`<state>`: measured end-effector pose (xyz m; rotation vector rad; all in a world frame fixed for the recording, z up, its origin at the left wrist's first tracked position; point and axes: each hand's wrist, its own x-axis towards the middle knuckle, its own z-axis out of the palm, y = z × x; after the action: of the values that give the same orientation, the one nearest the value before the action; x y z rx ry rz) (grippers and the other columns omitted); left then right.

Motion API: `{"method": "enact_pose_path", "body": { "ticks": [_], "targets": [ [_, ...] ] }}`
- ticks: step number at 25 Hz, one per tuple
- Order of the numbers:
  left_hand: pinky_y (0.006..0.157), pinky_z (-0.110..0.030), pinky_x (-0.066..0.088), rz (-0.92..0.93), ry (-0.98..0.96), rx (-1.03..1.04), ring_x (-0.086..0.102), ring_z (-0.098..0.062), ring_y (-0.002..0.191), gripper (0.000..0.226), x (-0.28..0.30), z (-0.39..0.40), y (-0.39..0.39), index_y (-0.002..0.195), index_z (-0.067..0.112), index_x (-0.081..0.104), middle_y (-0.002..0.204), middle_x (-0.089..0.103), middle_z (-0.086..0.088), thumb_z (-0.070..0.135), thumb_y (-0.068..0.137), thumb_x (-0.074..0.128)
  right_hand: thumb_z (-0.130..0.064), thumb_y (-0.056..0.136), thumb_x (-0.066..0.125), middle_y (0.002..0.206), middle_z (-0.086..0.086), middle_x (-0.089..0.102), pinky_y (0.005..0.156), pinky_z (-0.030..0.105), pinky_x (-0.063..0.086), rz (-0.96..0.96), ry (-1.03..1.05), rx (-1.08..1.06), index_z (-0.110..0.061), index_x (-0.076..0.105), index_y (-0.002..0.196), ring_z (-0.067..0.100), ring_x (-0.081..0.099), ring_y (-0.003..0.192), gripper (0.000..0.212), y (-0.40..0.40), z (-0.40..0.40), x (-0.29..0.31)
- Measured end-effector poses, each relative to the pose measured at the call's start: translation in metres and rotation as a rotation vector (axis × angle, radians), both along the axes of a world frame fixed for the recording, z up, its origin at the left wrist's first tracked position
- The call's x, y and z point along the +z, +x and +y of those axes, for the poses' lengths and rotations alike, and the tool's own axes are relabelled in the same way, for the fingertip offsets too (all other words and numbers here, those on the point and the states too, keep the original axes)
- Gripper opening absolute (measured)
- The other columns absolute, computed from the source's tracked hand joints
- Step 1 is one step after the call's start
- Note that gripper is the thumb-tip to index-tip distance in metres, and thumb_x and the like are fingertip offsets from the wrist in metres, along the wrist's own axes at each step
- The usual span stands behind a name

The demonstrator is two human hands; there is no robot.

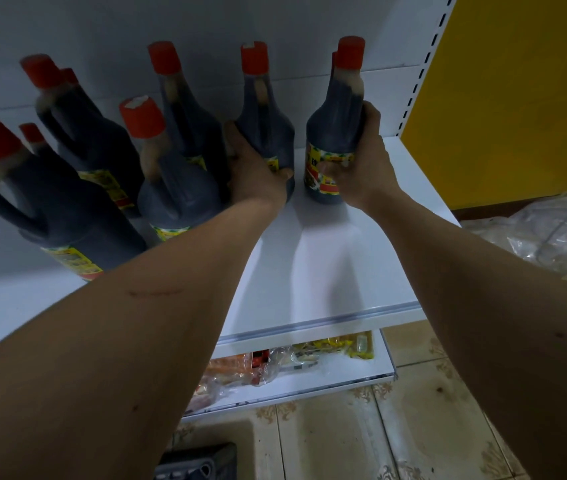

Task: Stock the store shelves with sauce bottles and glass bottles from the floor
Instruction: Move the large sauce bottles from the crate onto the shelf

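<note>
Head view: left hand (258, 168) and right hand (358, 168) each grip a dark sauce bottle (335, 133) standing on the white shelf (327, 265). Several red-capped bottles already stocked at left; the shelf's right half looks unfilled.

The front of the white shelf (327, 271) lies bare from the two held bottles out to its edge, and both forearms reach in across it. The left half is crowded with dark red-capped bottles (109, 161) standing close together back to the rear wall. A narrow gap separates the bottle under the left hand (258, 174) from the bottle in the right hand (358, 168). To the right of that bottle a bare strip runs to the slotted upright (420, 71) and the yellow panel (517, 98).
</note>
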<state>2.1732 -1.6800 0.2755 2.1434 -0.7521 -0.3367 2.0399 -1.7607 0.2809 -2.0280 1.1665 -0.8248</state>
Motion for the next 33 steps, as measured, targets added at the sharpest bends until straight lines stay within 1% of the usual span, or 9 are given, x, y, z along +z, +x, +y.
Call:
{"method": "enact_pose_path", "body": {
  "ticks": [11,15,16,19,22,24,28,31,33],
  "targets": [
    [0.112,-0.048,0.035,0.028,0.021,0.022,0.036,-0.035,0.140,0.109,0.000,-0.008,0.001,0.155,0.019,-0.009,0.157,0.028,-0.016,0.032,0.083,0.072,-0.021,0.084,0.072,0.147,0.005,0.045,0.100,0.052,0.047,0.055,0.035,-0.063,-0.030,0.006,0.155,0.033,0.051,0.128,0.097,0.008,0.000,0.001],
    [0.105,-0.040,0.038,0.119,0.168,0.037,0.046,-0.038,0.131,0.072,0.006,0.002,-0.017,0.152,0.000,0.011,0.146,0.043,-0.024,0.021,0.097,0.053,-0.022,0.092,0.064,0.143,0.015,0.050,0.099,0.048,0.047,0.275,0.142,-0.076,-0.021,-0.012,0.156,0.037,0.055,0.123,0.099,0.006,0.007,0.018],
    [0.104,-0.040,0.038,0.139,0.167,0.052,0.046,-0.038,0.131,0.072,0.010,0.006,-0.022,0.152,-0.001,0.010,0.145,0.043,-0.024,0.022,0.098,0.052,-0.024,0.093,0.064,0.145,0.017,0.048,0.101,0.047,0.045,0.313,0.212,-0.103,-0.017,-0.013,0.156,0.038,0.052,0.126,0.100,0.004,0.012,0.022],
    [0.101,-0.037,0.038,0.152,0.129,0.070,0.045,-0.036,0.133,0.077,0.019,0.018,-0.037,0.152,-0.001,0.008,0.148,0.042,-0.021,0.027,0.097,0.053,-0.028,0.094,0.062,0.146,0.018,0.044,0.097,0.040,0.043,0.257,0.338,-0.204,-0.010,0.005,0.155,0.036,0.048,0.130,0.086,-0.007,0.039,0.023],
    [0.092,-0.036,0.041,0.139,0.044,-0.056,0.051,-0.039,0.122,0.065,0.020,0.054,-0.058,0.149,0.006,0.021,0.136,0.050,-0.023,0.023,0.095,0.054,-0.016,0.095,0.052,0.123,0.009,0.058,0.085,0.036,0.048,-0.052,0.097,-0.273,-0.015,0.041,0.132,0.029,0.058,0.109,0.039,-0.020,0.088,0.007],
    [0.095,-0.036,0.042,0.157,-0.020,-0.211,0.051,-0.036,0.124,0.066,0.014,0.093,-0.075,0.153,0.018,0.017,0.137,0.052,-0.019,0.022,0.096,0.052,-0.011,0.092,0.049,0.105,0.000,0.058,0.080,0.039,0.050,-0.153,-0.025,-0.230,-0.020,0.049,0.115,0.020,0.058,0.095,0.024,-0.026,0.126,-0.005],
    [0.105,-0.032,0.039,0.073,-0.043,-0.353,0.044,-0.016,0.134,0.055,-0.001,0.171,-0.083,0.151,0.035,0.022,0.150,0.044,0.005,0.030,0.100,0.043,-0.014,0.092,0.048,0.100,-0.008,0.057,0.077,0.039,0.051,-0.182,0.059,-0.137,-0.025,0.051,0.107,0.015,0.058,0.091,0.019,-0.029,0.189,-0.027],
    [0.100,-0.035,0.044,0.023,0.019,-0.409,0.058,-0.012,0.117,0.051,-0.009,0.218,-0.071,0.149,0.038,0.023,0.151,0.041,0.014,0.040,0.100,0.039,-0.018,0.094,0.047,0.103,-0.008,0.059,0.076,0.038,0.053,-0.167,0.115,-0.079,-0.026,0.054,0.111,0.015,0.059,0.092,0.020,-0.029,0.227,-0.042],
    [0.096,-0.035,0.045,-0.007,0.062,-0.431,0.060,-0.011,0.110,0.052,-0.015,0.250,-0.062,0.149,0.038,0.024,0.149,0.042,0.015,0.044,0.100,0.038,-0.019,0.095,0.047,0.105,-0.009,0.058,0.077,0.029,0.049,-0.125,0.116,-0.028,-0.023,0.056,0.116,0.013,0.057,0.097,0.024,-0.030,0.256,-0.050]
  ]
}}
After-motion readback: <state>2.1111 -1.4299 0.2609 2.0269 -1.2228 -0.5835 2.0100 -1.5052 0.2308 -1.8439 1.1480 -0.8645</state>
